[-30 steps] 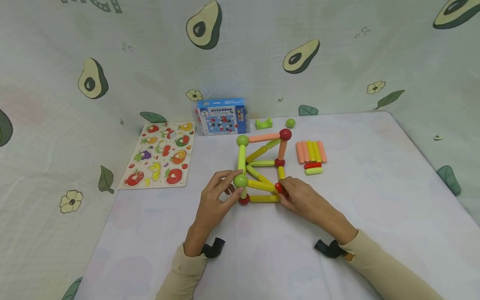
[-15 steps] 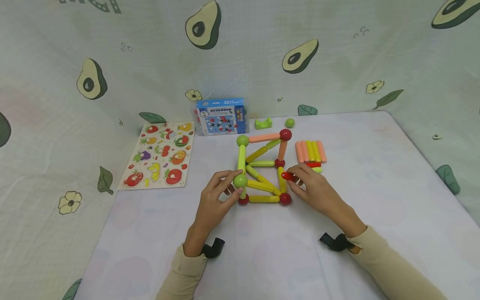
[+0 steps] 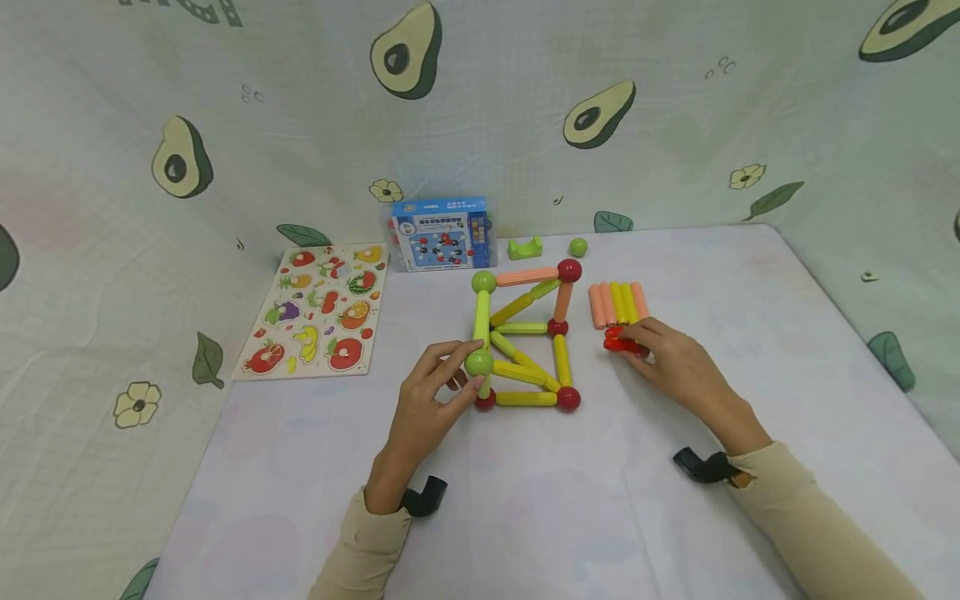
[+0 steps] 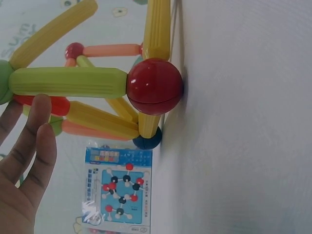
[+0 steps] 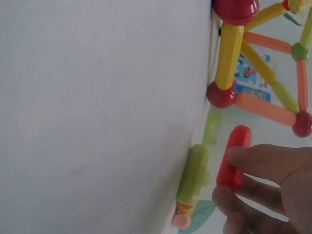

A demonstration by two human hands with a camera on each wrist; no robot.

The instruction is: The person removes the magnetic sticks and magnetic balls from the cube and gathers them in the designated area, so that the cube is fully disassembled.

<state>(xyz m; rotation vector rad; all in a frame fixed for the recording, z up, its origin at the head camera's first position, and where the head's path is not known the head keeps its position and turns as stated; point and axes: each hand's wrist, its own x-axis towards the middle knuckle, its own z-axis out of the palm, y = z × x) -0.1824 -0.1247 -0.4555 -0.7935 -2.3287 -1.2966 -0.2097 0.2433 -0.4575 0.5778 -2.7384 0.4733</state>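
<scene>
The stick-and-ball frame (image 3: 522, 337) stands near the middle of the surface (image 3: 750, 400), and everything else is placed from it. The left hand (image 3: 431, 398) is at the frame's near-left corner, its fingers curled round the green ball (image 3: 479, 362) that tops the short upright there, above a red ball (image 3: 485, 402) on the surface. In the left wrist view the fingers (image 4: 36, 141) lie close along the green stick (image 4: 68, 82) that runs to that red ball.

The right hand (image 3: 675, 362) is well to the right of the frame, just in front of the row of loose sticks (image 3: 619, 303). Its grip is closed: thumb and fingertips pinch a short red stick (image 5: 234, 157) by one end. The stick lies low, almost on the surface, close beside a loose green stick (image 5: 192, 181), both with their long axes running roughly crosswise to the row of loose sticks. The frame lies to the left of the held stick, and the right hand is the nearer one to its right-hand side.

Behind the frame sit a blue box (image 3: 444, 233), a green block (image 3: 525, 247) and a loose green ball (image 3: 577, 247); a fruit puzzle board (image 3: 318, 310) lies off to its left.
</scene>
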